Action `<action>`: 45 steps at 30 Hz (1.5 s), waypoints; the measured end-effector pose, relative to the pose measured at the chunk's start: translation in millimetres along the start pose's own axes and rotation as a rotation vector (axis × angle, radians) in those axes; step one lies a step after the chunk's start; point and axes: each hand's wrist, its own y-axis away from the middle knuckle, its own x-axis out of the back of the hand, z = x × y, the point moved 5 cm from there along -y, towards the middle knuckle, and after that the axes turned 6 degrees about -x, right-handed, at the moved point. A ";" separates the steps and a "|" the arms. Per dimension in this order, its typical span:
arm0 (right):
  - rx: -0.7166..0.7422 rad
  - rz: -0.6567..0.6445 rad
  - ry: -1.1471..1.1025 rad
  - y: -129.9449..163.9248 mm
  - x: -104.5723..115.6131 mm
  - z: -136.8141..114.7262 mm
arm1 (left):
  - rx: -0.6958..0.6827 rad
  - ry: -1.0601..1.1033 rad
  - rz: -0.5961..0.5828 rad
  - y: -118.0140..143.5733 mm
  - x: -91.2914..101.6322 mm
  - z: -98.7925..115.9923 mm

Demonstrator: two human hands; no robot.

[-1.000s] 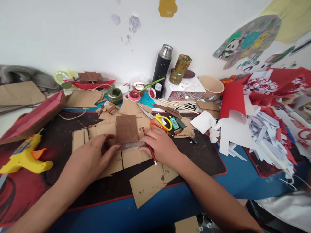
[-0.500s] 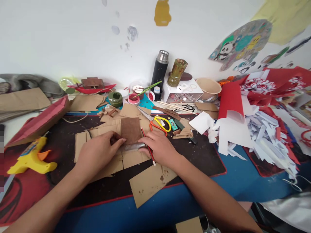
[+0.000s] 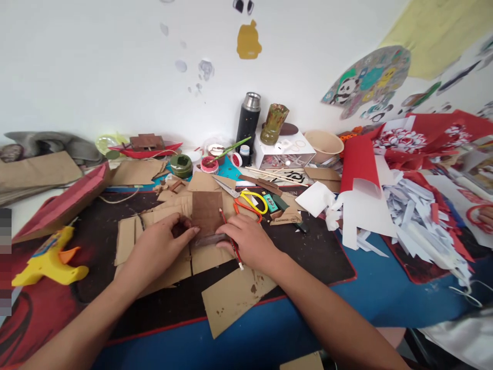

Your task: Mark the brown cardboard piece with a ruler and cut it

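Head view: every place below is given relative to the brown cardboard piece [image 3: 207,210].
Brown cardboard piece: lies flat on tan cardboard scraps [image 3: 162,231] on the dark mat [image 3: 316,252], between the two hands.
Left hand [image 3: 156,252]: just left of the piece, palm down, fingers [image 3: 188,235] stretched to its lower left corner and touching it, gripping nothing.
Right hand [image 3: 250,241]: just right of the piece, fingers curled around a red pencil [image 3: 230,239], fingertips pressing the piece's lower edge.
Scissors [image 3: 252,200]: yellow-handled, near, to the right.
Glue gun [image 3: 48,259]: yellow, well apart, far left.
Thermos [image 3: 247,121]: behind, by the wall.
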 end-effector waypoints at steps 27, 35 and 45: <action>-0.440 0.027 -0.709 -44.1 5.9 4.3 | 0.134 1.263 0.431 -22.0 14.5 -6.2; -0.404 0.040 -0.629 -65.5 2.5 4.1 | 0.134 1.255 0.456 -20.5 21.2 -19.1; -0.309 0.049 -0.610 -47.2 2.1 8.9 | 0.046 0.923 0.393 -7.5 19.5 -12.4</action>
